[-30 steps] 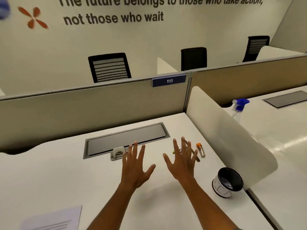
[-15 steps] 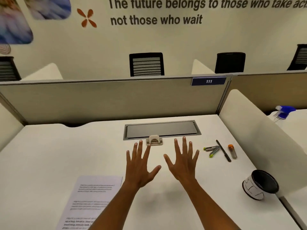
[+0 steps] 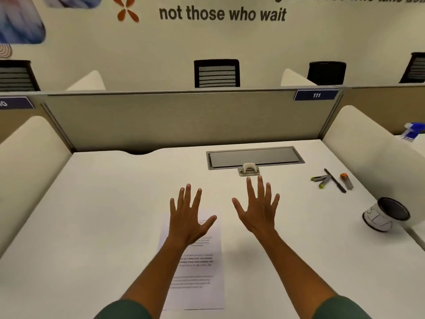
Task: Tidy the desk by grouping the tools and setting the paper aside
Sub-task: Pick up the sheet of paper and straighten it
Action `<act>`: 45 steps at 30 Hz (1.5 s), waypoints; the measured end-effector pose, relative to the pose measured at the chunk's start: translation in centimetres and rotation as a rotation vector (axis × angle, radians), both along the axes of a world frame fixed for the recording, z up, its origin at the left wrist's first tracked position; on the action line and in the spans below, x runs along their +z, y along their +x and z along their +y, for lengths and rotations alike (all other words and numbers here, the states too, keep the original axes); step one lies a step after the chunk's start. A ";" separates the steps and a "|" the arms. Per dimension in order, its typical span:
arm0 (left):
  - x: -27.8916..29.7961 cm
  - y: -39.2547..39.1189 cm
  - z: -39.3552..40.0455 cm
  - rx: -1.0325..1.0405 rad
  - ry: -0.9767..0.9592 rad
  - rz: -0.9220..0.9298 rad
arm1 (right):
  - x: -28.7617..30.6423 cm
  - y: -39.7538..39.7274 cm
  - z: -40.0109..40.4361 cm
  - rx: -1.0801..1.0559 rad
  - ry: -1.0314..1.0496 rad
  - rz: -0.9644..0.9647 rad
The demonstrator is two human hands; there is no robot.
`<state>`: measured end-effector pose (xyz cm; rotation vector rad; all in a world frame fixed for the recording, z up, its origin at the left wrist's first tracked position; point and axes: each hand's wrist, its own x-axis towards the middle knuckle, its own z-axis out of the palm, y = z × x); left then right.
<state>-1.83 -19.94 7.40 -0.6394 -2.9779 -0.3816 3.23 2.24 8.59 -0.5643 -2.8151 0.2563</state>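
Note:
A printed sheet of paper (image 3: 202,277) lies on the white desk (image 3: 103,215), partly under my left forearm. My left hand (image 3: 188,217) hovers over its top edge, fingers spread, holding nothing. My right hand (image 3: 258,208) is beside it, also spread and holding nothing, its fingertips just short of a small beige hole punch (image 3: 248,169). At the right rear lie grey clips with green tips (image 3: 319,180), a black pen (image 3: 334,180) and a small tube with an orange cap (image 3: 346,180), close together. A black-rimmed white cup (image 3: 385,214) lies tilted near the right edge.
A grey cable hatch (image 3: 255,156) is set in the desk behind the punch. Beige partitions (image 3: 184,118) close the back, and rounded white dividers (image 3: 372,148) flank both sides. A blue spray bottle (image 3: 412,131) stands on the neighbouring desk to the right.
The view has swung left and down, so the paper now sits centred under my left hand. Both hands stay spread and empty; the tools have shifted toward the right of the view.

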 end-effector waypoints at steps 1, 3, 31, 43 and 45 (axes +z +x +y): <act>-0.1 0.3 -1.5 0.000 -0.005 -0.011 | -0.1 0.3 -1.0 -0.005 -0.007 -0.009; -0.6 1.0 -4.3 -0.003 -0.023 -0.035 | -0.5 0.8 -3.0 -0.008 -0.024 -0.021; -7.5 10.0 -16.1 -0.156 -0.131 -0.443 | -8.7 -4.1 -8.4 0.276 -0.115 -0.375; -7.6 9.7 -15.5 -0.117 -0.127 -0.454 | -8.3 -4.9 -8.0 0.290 -0.114 -0.359; -7.5 9.7 -15.4 -0.116 -0.125 -0.458 | -8.2 -5.2 -8.0 0.284 -0.101 -0.368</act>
